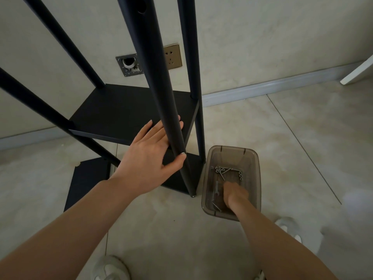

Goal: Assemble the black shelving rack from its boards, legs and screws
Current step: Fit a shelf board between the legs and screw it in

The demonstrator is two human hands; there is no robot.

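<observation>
The black rack stands on the floor with four tall legs and a fitted shelf board. My left hand wraps loosely around the nearest leg, thumb in front and fingers behind it. A second black board sits low at the rack's base. My right hand reaches down into a smoky clear plastic bin to the right of the rack. The bin holds several silver screws, nuts and a small wrench. The fingers are blurred, so what they hold is unclear.
A wall with a gold socket and an open junction box stands behind the rack. A white furniture leg is at the far right. My white shoes stand on the tiled floor below.
</observation>
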